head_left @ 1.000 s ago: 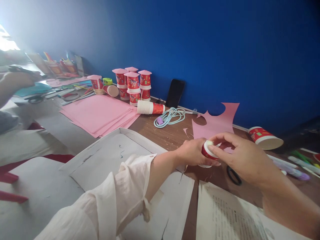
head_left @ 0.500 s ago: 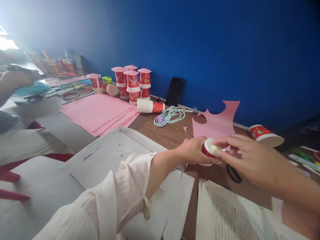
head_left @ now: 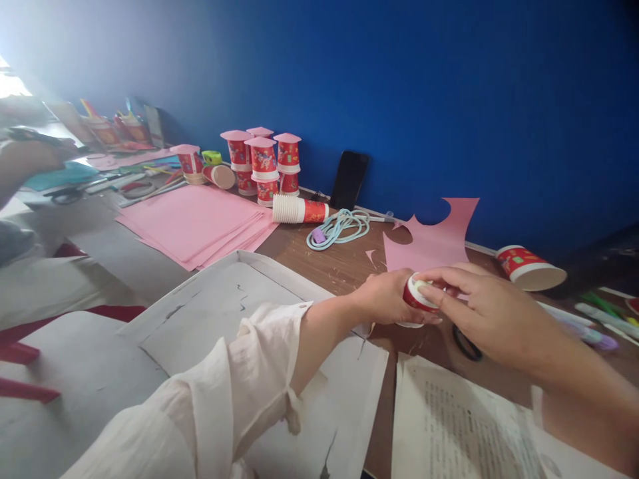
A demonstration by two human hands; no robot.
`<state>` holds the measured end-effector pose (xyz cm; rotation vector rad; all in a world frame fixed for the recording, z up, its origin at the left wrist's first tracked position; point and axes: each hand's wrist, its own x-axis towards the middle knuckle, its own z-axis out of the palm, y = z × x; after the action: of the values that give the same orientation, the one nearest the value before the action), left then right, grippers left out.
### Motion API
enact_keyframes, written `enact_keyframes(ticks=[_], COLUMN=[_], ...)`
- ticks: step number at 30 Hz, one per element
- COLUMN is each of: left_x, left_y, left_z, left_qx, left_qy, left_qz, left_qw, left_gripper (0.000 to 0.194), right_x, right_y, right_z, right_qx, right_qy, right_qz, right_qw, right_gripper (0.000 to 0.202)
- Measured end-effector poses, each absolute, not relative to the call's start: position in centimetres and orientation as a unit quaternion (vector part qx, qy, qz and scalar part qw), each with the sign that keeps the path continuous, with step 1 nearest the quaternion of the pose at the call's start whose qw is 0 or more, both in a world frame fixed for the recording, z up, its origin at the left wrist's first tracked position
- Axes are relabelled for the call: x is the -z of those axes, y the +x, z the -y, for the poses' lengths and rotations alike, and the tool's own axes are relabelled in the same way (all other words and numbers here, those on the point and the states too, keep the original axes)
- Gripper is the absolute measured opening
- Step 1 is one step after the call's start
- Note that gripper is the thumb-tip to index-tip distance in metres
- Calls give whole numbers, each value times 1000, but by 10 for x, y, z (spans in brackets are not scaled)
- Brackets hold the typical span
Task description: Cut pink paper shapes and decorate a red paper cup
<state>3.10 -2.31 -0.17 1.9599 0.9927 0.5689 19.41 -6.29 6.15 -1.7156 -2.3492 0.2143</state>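
My left hand (head_left: 389,296) is wrapped round a red paper cup (head_left: 417,301) with a white edge, tilted toward me above the table. Its white end faces up, and part of the lower rim shows below my fingers. The thumb and fingertips of my right hand (head_left: 464,299) pinch a small pale yellowish thing (head_left: 423,284) against that white end; its kind is hard to make out. Behind my hands lies a pink paper sheet (head_left: 429,243) with round pieces cut out. Black scissor handles (head_left: 466,344) show partly beneath my right hand.
Stacked red cups with pink tops (head_left: 263,159), nested cups (head_left: 299,209), a coiled cable (head_left: 339,229) and a phone (head_left: 350,179) stand or lie along the blue wall. Pink sheets (head_left: 200,223), a white box lid (head_left: 239,286) and printed pages (head_left: 449,419) lie nearer. Another person's hand (head_left: 30,163) is far left.
My right fingers have moved slightly left across the cup's white end with the pale thing. My left hand keeps its hold on the cup, and the view has shifted a little.
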Motion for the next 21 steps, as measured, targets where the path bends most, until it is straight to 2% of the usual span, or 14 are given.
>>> enact_keyframes(ticks=[7, 10, 15, 21], left_x=[1, 0, -1, 4], left_y=[29, 29, 31, 30], left_z=[23, 24, 24, 23], left_qx=[-232, -232, -212, -225], left_qy=[788, 783, 788, 793], left_qz=[-386, -393, -411, -395], left_qw=[420, 423, 407, 406], left_gripper=[56, 57, 52, 50], right_x=[-56, -61, -70, -59], right_y=[184, 186, 182, 178], right_z=[59, 60, 70, 62], right_qx=[21, -13, -103, -28], right_qy=[-671, -698, -672, -695], right_qz=[727, 696, 722, 705], right_qw=[145, 168, 127, 138], right_gripper=[30, 33, 34, 29])
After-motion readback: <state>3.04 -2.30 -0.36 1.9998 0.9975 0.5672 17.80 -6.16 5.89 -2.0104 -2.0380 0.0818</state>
